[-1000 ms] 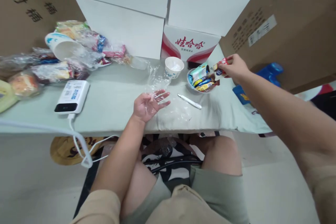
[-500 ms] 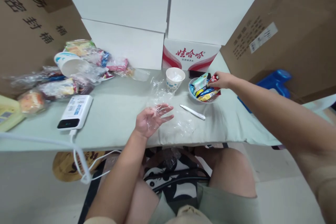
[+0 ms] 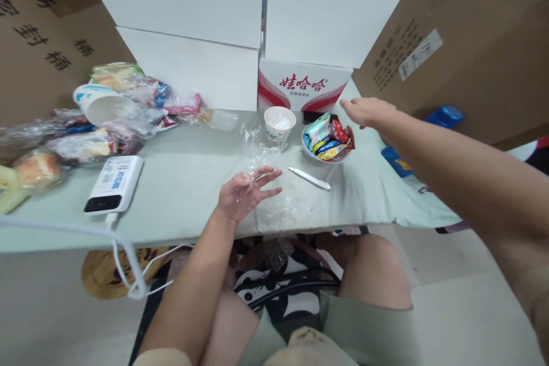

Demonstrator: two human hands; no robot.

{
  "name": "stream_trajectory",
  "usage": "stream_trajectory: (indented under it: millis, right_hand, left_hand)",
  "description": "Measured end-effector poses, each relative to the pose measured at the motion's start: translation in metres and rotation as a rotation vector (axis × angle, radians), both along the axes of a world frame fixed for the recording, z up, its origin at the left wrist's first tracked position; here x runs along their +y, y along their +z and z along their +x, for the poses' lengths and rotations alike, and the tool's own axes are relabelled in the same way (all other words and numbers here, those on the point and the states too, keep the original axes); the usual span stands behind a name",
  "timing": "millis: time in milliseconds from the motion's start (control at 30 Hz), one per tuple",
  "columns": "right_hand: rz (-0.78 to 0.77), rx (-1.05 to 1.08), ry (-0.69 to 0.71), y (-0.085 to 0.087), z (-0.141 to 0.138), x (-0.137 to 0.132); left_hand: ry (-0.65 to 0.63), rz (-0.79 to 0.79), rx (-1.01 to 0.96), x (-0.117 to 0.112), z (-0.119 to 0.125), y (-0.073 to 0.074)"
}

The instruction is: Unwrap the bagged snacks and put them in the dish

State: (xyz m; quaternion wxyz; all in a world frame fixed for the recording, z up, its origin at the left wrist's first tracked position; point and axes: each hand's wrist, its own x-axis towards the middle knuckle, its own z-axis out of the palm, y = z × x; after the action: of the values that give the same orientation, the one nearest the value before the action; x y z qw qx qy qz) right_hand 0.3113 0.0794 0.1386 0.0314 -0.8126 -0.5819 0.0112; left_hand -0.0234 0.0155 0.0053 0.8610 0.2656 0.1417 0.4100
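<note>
My left hand [image 3: 244,193] rests palm up on the pale green table [image 3: 184,183], fingers spread, with a clear plastic bag [image 3: 266,174] lying over the fingertips. My right hand [image 3: 368,111] hovers flat and open just right of a small bowl [image 3: 326,140] full of wrapped snacks, holding nothing. A red snack packet [image 3: 338,130] lies on top of the pile in the bowl. A white pen-like tool [image 3: 309,178] lies between my two hands.
A white paper cup [image 3: 279,123] stands left of the bowl. A white power bank [image 3: 114,183] with its cable sits at the left. Bagged snacks [image 3: 107,114] pile at the far left. White boxes [image 3: 193,23] and brown cartons [image 3: 463,46] wall the back.
My right hand carried the red snack packet to the bowl, let it go there, and has now lifted away open. The left hand has stayed in place.
</note>
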Motion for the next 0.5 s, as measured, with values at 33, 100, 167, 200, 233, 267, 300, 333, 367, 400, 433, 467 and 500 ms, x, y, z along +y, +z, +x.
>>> stream_trajectory:
  millis: [33, 100, 167, 200, 233, 267, 300, 333, 367, 400, 433, 467, 500]
  right_hand:
    - [0.107, -0.010, -0.029, 0.002, -0.004, -0.010]
    - [0.310, 0.056, -0.015, -0.004, -0.019, -0.039]
    - [0.432, 0.286, 0.139, -0.029, -0.043, -0.075]
    - [0.400, 0.472, 0.198, -0.046, -0.057, -0.092]
    - [0.317, 0.678, 0.230, -0.064, -0.071, -0.108]
    - [0.234, 0.891, 0.225, -0.083, -0.085, -0.120]
    - [0.159, 1.084, 0.210, -0.100, -0.098, -0.129]
    - [0.118, 1.245, 0.187, -0.115, -0.110, -0.133]
    - [0.062, 1.421, 0.164, -0.126, -0.119, -0.134]
    - [0.010, 1.581, 0.134, -0.134, -0.127, -0.132]
    - [-0.035, 1.711, 0.102, -0.139, -0.131, -0.127]
    - [-0.073, 1.802, 0.071, -0.141, -0.133, -0.122]
    - [-0.086, 1.847, 0.046, -0.143, -0.133, -0.116]
  left_hand:
    - [-0.014, 0.002, -0.017, -0.001, -0.002, 0.001]
    - [-0.050, -0.003, -0.061, -0.004, -0.007, 0.003]
    - [-0.082, -0.020, -0.102, -0.006, -0.012, 0.002]
    - [-0.080, -0.034, -0.112, -0.007, -0.015, 0.001]
    - [-0.063, -0.050, -0.112, -0.008, -0.017, 0.000]
    - [-0.031, -0.067, -0.099, -0.008, -0.019, -0.001]
    - [0.011, -0.082, -0.073, -0.008, -0.020, -0.002]
    - [0.054, -0.091, -0.035, -0.008, -0.021, -0.004]
    - [0.091, -0.094, 0.010, -0.007, -0.021, -0.005]
    - [0.117, -0.090, 0.056, -0.006, -0.021, -0.006]
    - [0.131, -0.080, 0.097, -0.005, -0.020, -0.006]
    - [0.136, -0.069, 0.130, -0.003, -0.019, -0.006]
    - [0.132, -0.060, 0.156, -0.001, -0.017, -0.006]
